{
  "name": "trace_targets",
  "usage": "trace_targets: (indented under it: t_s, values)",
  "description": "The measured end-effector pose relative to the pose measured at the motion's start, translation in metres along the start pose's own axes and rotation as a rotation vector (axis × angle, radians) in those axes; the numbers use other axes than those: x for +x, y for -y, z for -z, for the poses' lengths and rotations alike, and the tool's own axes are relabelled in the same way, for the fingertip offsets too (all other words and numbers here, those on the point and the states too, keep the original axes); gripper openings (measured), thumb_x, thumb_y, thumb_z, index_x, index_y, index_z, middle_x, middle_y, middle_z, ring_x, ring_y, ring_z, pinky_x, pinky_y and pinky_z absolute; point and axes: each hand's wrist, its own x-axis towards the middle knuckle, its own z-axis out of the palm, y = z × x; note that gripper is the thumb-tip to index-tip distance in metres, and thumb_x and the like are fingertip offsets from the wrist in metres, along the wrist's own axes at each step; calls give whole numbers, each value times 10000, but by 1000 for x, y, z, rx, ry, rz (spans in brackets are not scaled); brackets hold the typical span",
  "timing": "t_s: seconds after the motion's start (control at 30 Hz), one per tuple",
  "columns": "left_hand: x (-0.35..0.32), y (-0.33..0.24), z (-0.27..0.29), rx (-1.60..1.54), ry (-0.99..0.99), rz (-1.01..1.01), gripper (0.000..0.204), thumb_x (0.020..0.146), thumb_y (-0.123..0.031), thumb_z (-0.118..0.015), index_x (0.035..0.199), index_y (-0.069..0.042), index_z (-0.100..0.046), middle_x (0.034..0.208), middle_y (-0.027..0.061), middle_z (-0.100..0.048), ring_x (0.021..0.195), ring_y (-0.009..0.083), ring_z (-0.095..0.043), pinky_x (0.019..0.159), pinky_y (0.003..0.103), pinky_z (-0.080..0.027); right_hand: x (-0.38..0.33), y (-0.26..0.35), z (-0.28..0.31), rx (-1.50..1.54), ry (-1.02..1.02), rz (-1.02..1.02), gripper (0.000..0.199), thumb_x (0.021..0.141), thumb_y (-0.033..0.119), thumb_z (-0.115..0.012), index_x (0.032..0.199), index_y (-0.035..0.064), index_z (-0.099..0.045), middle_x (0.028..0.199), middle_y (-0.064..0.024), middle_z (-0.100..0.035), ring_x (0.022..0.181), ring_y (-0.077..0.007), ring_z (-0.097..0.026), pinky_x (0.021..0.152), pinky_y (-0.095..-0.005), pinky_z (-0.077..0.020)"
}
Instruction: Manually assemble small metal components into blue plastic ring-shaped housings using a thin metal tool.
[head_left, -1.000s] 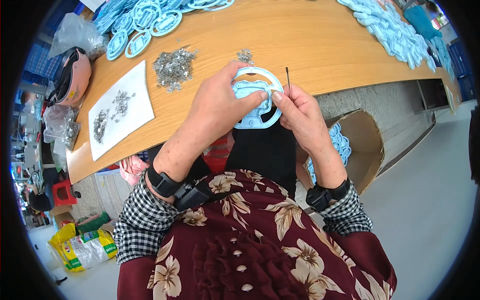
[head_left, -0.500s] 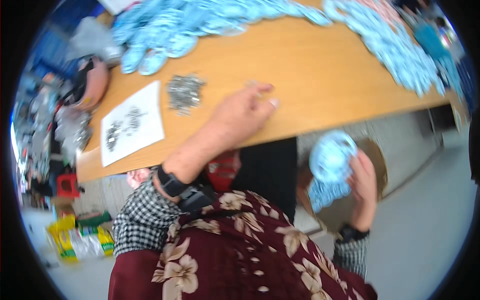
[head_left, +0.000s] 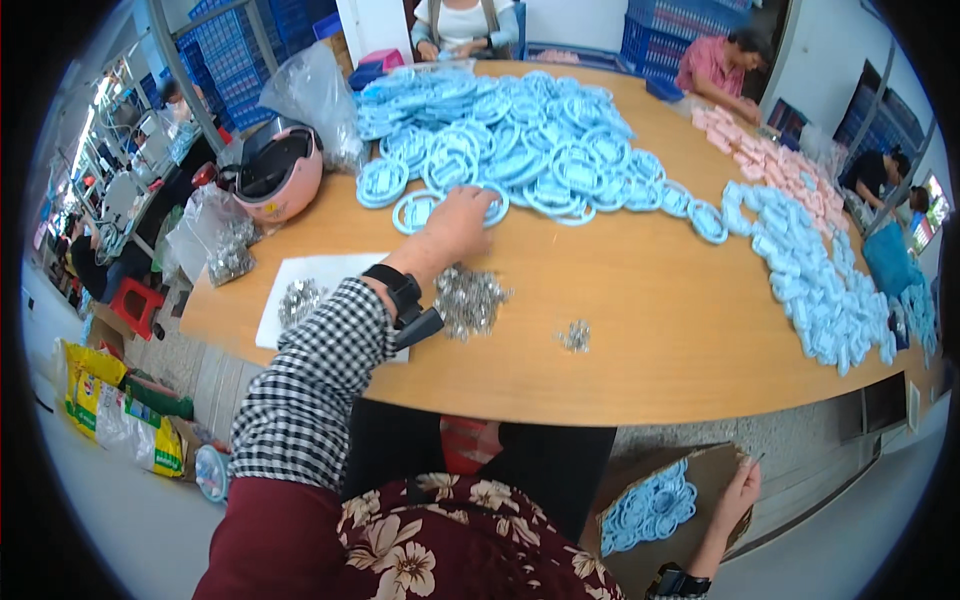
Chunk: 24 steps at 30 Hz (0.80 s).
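At the near edge of a pile of light-blue plastic ring-shaped pieces [head_left: 578,168], my left hand [head_left: 458,228] has its fingers bent down onto one blue ring [head_left: 496,204]; the fingertips are partly hidden. Low on the right, my right hand [head_left: 738,492] is closed in a pinch at the rim of a cardboard box [head_left: 690,560]. A thin dark sliver, too small to name, shows at its fingertips. Inside the box lie several blue rings [head_left: 650,508]. A heap of small silvery metal parts [head_left: 468,302] sits just below my left hand on the wooden table [head_left: 640,320].
White paper [head_left: 272,318] bears more metal parts, and a small cluster [head_left: 576,336] lies nearer the middle. A pink helmet [head_left: 290,190] and plastic bags stand left. Blue pieces [head_left: 820,290] and pink pieces [head_left: 770,155] line the right. Other people work beyond the table.
My left hand has gone from the near tabletop to the blue ring pile. The right hand has let go of a blue piece, which is now among those in the box. The view has tilted up.
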Motion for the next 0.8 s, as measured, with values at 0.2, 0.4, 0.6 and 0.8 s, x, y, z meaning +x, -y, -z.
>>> trace_targets:
  t_s: [0.2,0.4,0.6,0.8]
  values:
    - [12,-4,10,112,366,104,424,847,-94,-611,1270,-114,-616,1142,153,-669,1065,343,-639,898,464,-514,22,96,-73,-38,205,217,266,1033,176,-484,938,-19,-638,700,18,-505,648,-50,-449,580,-241,-362]
    - [24,21,30,-74,-22,142,274,901,-167,-553,1133,-99,-682,892,172,-707,862,370,-685,737,488,-537,30,133,-109,83,326,210,281,1050,190,-477,987,-7,-667,629,10,-480,574,-74,-463,529,-245,-366]
    - [2,-3,79,-575,90,367,249,966,-205,-557,1105,-38,-679,818,35,-672,676,119,-547,634,289,-463,29,148,-133,13,422,255,199,989,131,-588,1052,-43,-663,745,-36,-597,689,-92,-569,631,-253,-467]
    - [-82,-146,113,-1527,453,703,282,1016,-234,-572,1212,-49,-656,1011,-9,-689,882,77,-650,829,266,-550,3,174,-165,434,636,72,285,989,170,-615,1221,4,-609,887,19,-625,765,-43,-551,689,-206,-459]
